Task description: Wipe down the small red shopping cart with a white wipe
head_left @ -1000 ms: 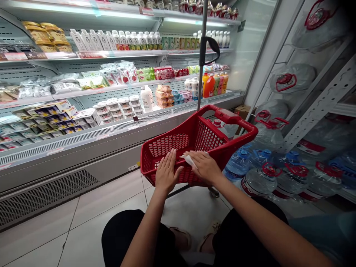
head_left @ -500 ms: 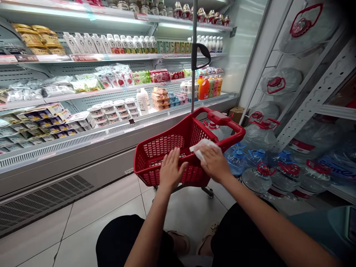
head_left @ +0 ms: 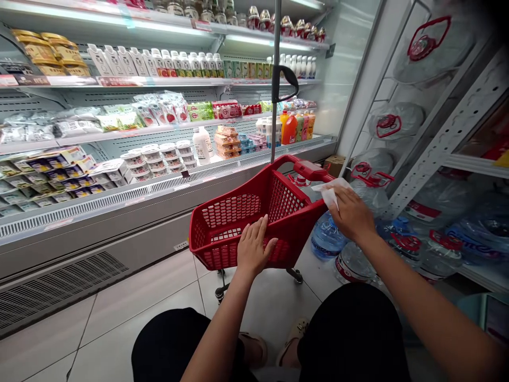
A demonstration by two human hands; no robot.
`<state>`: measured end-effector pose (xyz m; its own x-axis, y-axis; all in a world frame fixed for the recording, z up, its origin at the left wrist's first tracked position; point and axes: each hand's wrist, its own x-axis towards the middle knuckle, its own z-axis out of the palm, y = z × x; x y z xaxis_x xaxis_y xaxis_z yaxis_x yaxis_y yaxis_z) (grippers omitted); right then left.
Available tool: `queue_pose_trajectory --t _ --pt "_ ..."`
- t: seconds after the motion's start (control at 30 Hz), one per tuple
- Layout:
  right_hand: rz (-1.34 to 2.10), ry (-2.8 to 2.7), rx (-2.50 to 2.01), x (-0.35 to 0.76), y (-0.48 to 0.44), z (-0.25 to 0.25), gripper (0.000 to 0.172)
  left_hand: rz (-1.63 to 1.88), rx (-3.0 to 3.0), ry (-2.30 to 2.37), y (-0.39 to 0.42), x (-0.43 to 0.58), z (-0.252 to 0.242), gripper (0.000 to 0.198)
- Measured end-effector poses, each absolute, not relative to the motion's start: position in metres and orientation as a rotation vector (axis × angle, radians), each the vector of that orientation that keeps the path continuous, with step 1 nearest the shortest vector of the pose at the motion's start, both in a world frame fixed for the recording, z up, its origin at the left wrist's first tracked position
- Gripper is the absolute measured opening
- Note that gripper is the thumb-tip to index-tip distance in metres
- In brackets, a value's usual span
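A small red shopping cart (head_left: 229, 208) with a latticed plastic basket stands in front of me, its handle to the right. My left hand (head_left: 253, 248) is at the basket's near side, fingers stretched out and holding nothing. Whether it touches the rim I cannot tell. At the right end of the handle, my right hand (head_left: 353, 213) presses a white wipe (head_left: 330, 194) against the red plastic. The wipe is crumpled under the fingers, and part of it sticks out to the left.
A lit refrigerated shelf (head_left: 131, 82) with dairy goods runs along the back and left. Large water bottles (head_left: 328, 236) stand on the right beside a white metal rack (head_left: 421, 159). A grey pole (head_left: 274, 127) with a black grip rises behind the cart.
My right hand has slid the white wipe rightward and up along the cart's near edge to the handle's end. The left hand has shifted slightly right and down, still open.
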<state>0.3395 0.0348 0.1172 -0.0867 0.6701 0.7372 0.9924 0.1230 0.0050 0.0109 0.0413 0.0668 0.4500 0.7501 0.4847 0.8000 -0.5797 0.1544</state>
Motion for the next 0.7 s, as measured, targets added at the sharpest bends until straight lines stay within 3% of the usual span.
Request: queue_pose_trajectory --t 0.23,0.37,0.57,0.7 --pt "-0.628 -2.064 -1.442 0.273 0.013 0.092 0.064 -0.731 -2.500 -1.387 0.035 0.021 0.065 0.079" --pt "-0.567 -2.243 -1.304 0.270 0.009 0.088 0.067 -0.651 -2.538 -1.341 0.036 0.003 0.071 0.075" --pt "-0.575 -1.923 -1.535 0.344 0.033 0.109 0.060 -0.572 -2.517 -1.368 0.035 -0.045 0.068 0.069" --pt "-0.552 -1.848 -1.548 0.327 0.042 0.100 0.060 -0.621 -2.467 -1.434 0.032 -0.045 0.060 0.069"
